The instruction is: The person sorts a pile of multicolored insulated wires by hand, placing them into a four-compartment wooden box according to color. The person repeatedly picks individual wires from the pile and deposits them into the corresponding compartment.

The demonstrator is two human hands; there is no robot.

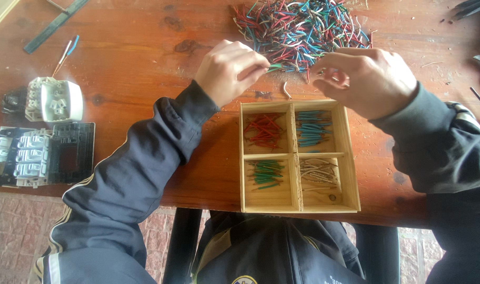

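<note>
Green wire [275, 67] between pinching hands

On the wooden tabletop [145, 47], the left hand [230, 71] pinches a green wire piece [275, 67] at its fingers [256, 68], just beyond the four-compartment wooden tray [350, 173]. The right hand [366, 79] hovers closed beside it, above the tray's far edge. Past the tray lies a heap of mixed coloured wire pieces [300, 29]. The tray holds red, blue, green and whitish pieces apart. Well left of the tray sit white electrical switch parts [40, 131].
</note>
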